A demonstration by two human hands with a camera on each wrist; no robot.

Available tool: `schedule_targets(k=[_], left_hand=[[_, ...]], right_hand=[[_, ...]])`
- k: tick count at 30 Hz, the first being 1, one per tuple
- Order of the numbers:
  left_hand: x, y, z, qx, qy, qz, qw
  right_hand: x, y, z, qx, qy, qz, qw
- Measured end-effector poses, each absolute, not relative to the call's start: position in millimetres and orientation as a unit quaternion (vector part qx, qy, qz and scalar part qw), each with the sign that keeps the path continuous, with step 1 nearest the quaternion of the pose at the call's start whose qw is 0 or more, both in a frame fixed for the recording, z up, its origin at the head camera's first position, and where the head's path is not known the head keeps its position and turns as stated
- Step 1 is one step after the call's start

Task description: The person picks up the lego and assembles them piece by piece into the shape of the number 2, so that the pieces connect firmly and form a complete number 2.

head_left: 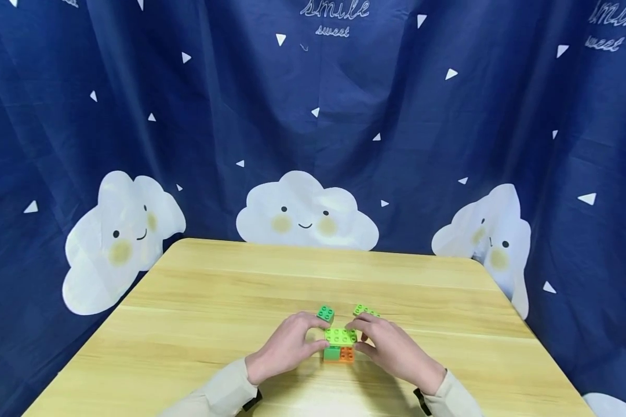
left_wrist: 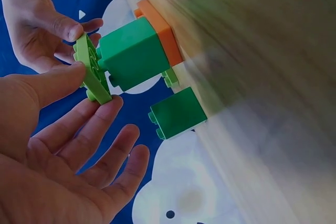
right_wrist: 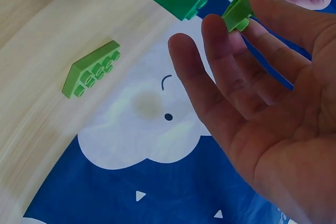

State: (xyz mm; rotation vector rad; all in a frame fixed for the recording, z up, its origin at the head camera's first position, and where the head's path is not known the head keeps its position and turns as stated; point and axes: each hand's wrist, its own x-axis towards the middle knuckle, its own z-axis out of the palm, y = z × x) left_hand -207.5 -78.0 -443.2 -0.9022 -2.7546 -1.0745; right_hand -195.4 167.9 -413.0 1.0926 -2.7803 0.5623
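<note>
A flat lime-green building brick [head_left: 340, 336] is pinched from both ends. My left hand [head_left: 289, 346] grips one end between thumb and fingers, and my right hand [head_left: 393, 350] holds the other. Directly below it stands a green brick [left_wrist: 134, 53] on a flat orange brick [left_wrist: 160, 32], whose bare studs show at one side in the head view. The lime brick tilts over the green brick's studs; whether they touch I cannot tell. The left ring and little fingers stretch out free of the brick.
A loose green brick [head_left: 325, 314] stands just beyond the left fingertips. Behind the right hand lies another lime-green brick [right_wrist: 92, 69], partly hidden in the head view. The wooden table [head_left: 188, 313] ends at a dark blue curtain [head_left: 313, 139] with clouds.
</note>
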Motion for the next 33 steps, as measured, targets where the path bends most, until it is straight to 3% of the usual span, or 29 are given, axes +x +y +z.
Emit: schedule_targets(k=[33], left_hand=[[-209.9,-82.3,-443.3,-0.283,-0.901,-0.328,-0.004]], right_hand=[[-198.7,162.1,-423.4,0.340,-0.916,0.213,0.026]])
